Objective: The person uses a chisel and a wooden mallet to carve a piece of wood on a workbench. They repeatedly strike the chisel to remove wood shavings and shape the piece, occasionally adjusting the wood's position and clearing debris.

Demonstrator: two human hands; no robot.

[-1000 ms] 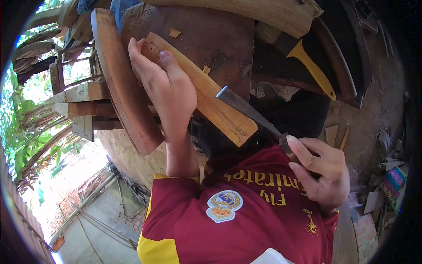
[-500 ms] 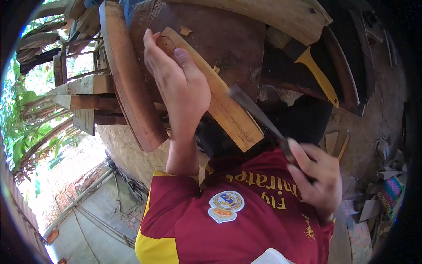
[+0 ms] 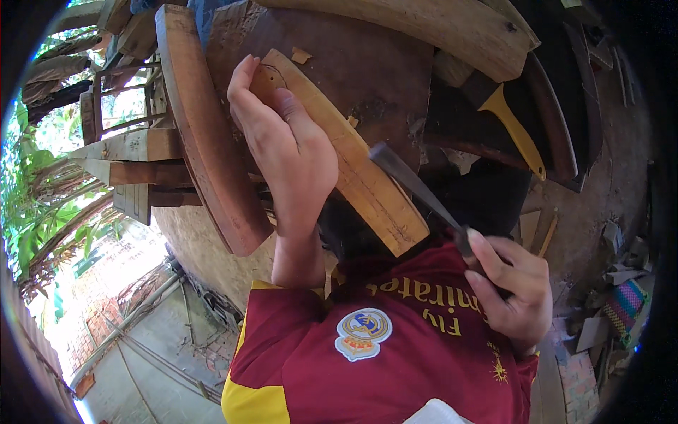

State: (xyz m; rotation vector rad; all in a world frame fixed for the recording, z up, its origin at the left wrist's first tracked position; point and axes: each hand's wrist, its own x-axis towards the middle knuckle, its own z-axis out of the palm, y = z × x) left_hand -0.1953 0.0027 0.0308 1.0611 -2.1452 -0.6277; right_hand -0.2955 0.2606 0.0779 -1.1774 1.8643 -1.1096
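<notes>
A pale, curved piece of wood (image 3: pixel 382 204) lies slantwise in front of me, its near end close to my shirt. Dark drawn lines and a small hole show on its face. My left hand (image 3: pixel 286 141) grips it near the far end, thumb on the face and fingers along the left edge. In my right hand (image 3: pixel 514 286) is the dark handle of a long-bladed knife (image 3: pixel 417 181) with a squared tip. The blade points up and left, beside the wood's right edge; whether they touch I cannot tell. Small wood chips (image 3: pixel 301 56) lie near the far end.
A thick reddish-brown curved beam (image 3: pixel 205 134) stands to the left. Another curved timber (image 3: pixel 424 30) crosses the far side. A yellow-handled brush (image 3: pixel 515 127) lies at the right, beside a dark curved strip (image 3: pixel 554 120). Stacked wood (image 3: pixel 141 145) is beyond the left beam.
The knife and my right hand have shifted slightly down. The wood and the surroundings sit a little differently in view; my left hand keeps its grip.
</notes>
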